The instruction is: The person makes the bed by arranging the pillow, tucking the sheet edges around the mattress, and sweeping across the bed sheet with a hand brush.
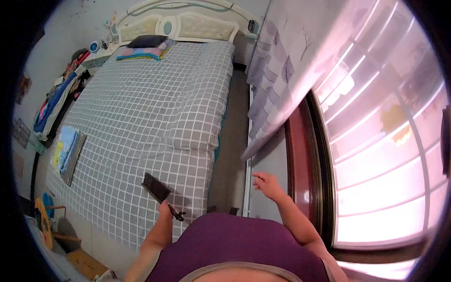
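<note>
My left hand (pixel 164 209) is closed around the handle of a dark brown bed brush (pixel 156 187). The brush's broad rectangular head reaches up and left over the near right part of the bed, and its handle end sticks out below my hand. I cannot tell whether the head touches the grey checked bedspread (pixel 155 117). My right hand (pixel 269 185) is in the air beside the window wall, holding nothing. Its index finger points left and the other fingers are loosely bent and apart.
A dark pillow (pixel 147 41) lies by the cream headboard (pixel 202 27). Folded cloths (pixel 69 152) rest on the bed's left edge. Along the right run a curtain (pixel 282 70) and a dark-framed window (pixel 376 141). A narrow floor strip (pixel 230 155) separates bed and wall. A yellow wooden stool (pixel 46 225) stands lower left.
</note>
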`<state>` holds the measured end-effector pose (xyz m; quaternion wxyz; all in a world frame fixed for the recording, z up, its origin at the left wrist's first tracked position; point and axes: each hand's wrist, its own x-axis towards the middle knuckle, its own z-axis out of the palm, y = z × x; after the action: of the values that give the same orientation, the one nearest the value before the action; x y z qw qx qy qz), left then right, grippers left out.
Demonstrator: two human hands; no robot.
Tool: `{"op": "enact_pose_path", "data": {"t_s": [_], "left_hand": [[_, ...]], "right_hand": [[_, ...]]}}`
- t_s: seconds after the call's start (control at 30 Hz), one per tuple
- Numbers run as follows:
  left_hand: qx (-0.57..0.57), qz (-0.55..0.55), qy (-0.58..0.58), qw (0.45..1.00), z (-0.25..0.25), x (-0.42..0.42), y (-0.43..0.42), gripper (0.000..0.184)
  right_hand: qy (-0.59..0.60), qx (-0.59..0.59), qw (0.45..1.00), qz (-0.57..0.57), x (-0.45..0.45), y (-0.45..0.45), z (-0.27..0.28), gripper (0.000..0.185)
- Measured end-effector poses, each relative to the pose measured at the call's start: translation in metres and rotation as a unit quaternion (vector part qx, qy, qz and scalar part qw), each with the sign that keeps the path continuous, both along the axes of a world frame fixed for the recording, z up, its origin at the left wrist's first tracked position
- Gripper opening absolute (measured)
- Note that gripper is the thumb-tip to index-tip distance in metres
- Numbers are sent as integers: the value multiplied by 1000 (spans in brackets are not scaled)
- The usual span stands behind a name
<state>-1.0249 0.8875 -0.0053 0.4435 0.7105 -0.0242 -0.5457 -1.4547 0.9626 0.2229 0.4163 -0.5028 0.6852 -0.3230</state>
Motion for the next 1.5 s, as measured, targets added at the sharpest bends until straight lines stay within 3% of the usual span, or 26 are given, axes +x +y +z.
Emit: {"op": "enact_pose_path", "data": {"t_s": [0.03,0.17,0.23,0.33,0.5,0.63,0.7,0.8,0.93,1.0,1.03,1.13,1.27,1.3,1.43,1.5], "left_hand": [[-66,-51,62,995,16,-7,-14,20],[-68,-95,49,992,26,-41,-77,20],[-57,-67,49,995,18,-57,-98,19],[-51,-43,87,994,0,-79,-127,15],[-41,-47,87,994,31,-110,-159,18],[7,16,65,998,13,-122,-202,24],[23,18,27,999,48,-142,-220,25],[-32,92,57,994,-2,-140,-250,24],[-38,113,62,991,-24,-156,-301,22],[-42,123,47,990,7,-178,-318,22],[-9,127,-3,992,-5,-180,-334,22],[18,183,3,983,13,-215,-388,22],[-17,114,37,993,-36,-235,-444,19],[16,155,75,985,-48,-242,-456,23],[3,250,46,967,-61,-276,-500,18],[0,293,99,951,-28,-290,-518,15]], "right_hand": [[5,0,1000,6,-6,-13,-2,29],[-76,3,997,-6,-12,-65,-5,29],[-76,10,997,18,-19,-92,-2,29],[-185,14,982,48,-42,-137,-28,29],[-78,-2,992,103,-66,-228,-20,29],[-95,-16,990,100,-110,-310,-15,29],[-106,-26,989,98,-131,-346,-2,29],[-135,-32,987,79,-154,-393,5,29],[-138,-10,989,59,-192,-450,8,30],[-162,-1,986,39,-214,-476,8,31],[-181,1,983,21,-227,-494,13,31],[-210,-2,977,-28,-257,-550,29,30],[-211,-11,977,-38,-294,-643,25,29],[-212,-5,977,-33,-299,-658,23,29],[-161,37,986,-17,-312,-736,27,28],[-173,28,984,-14,-318,-762,10,28]]}}
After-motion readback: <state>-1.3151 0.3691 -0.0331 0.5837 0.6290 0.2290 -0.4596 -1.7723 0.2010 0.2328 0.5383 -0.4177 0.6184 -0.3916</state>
